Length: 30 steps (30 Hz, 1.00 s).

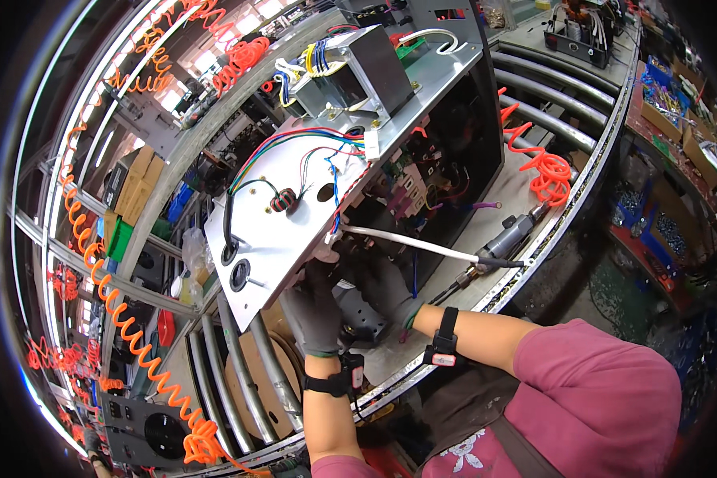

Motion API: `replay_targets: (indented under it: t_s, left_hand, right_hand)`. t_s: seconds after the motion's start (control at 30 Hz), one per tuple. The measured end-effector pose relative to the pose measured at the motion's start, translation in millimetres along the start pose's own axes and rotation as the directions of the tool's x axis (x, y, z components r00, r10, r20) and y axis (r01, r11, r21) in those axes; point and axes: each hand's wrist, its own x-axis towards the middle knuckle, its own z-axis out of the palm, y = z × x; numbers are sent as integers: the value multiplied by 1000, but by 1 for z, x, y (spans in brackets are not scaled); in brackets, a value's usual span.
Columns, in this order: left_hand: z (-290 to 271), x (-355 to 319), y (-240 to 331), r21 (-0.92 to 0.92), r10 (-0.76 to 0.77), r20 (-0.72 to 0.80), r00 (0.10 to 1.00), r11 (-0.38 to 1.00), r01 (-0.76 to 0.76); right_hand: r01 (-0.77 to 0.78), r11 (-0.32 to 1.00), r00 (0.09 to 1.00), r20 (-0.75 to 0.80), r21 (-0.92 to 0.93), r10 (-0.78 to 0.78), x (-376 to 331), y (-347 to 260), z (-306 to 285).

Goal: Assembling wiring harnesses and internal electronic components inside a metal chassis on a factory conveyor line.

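A large open metal machine chassis [283,175] stands tilted in front of me, with a pale plate on top and a dark side full of circuit parts. My left hand [315,307], in a grey glove, is closed at the plate's near edge beside some wires; what the fingers hold is hidden. My right hand [386,283], gloved too, reaches in under the chassis next to it, its fingers lost in shadow. A thick white cable [410,241] with a black end passes above my right hand. Coloured wires [295,135] and a ring coil [283,200] lie on the plate, with a transformer [366,76] farther back.
An air screwdriver [506,239] with a coiled orange hose [551,177] lies on the bench to the right. Steel rollers [247,382] run at the lower left and far right. Parts bins [661,219] stand at the right. Another orange hose [123,319] hangs at the left.
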Motion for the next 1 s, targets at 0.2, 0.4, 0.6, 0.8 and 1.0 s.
replay_targets:
  t_s: [0.2, 0.4, 0.6, 0.8, 1.0]
  left_hand:
    - [-2, -10, 51, 451, 102, 55, 993, 885, -116]
    - [-10, -8, 74, 586, 126, 107, 986, 793, -165]
    - [-18, 10, 59, 490, 115, 92, 989, 859, -145]
    - [-19, 22, 58, 736, 118, 298, 947, 603, -307]
    - [-2, 23, 62, 879, 289, 472, 833, -86, -469]
  right_hand:
    - [58, 949, 998, -13, -308, -66, 4, 6, -11]
    - [135, 957, 991, 8, -258, -137, 6, 12, -10]
    - [-96, 995, 993, 71, 31, 93, 0, 14, 0]
    - [127, 991, 992, -15, -48, -128, 5, 22, 6]
    - [97, 994, 995, -21, -45, -98, 3, 24, 5]
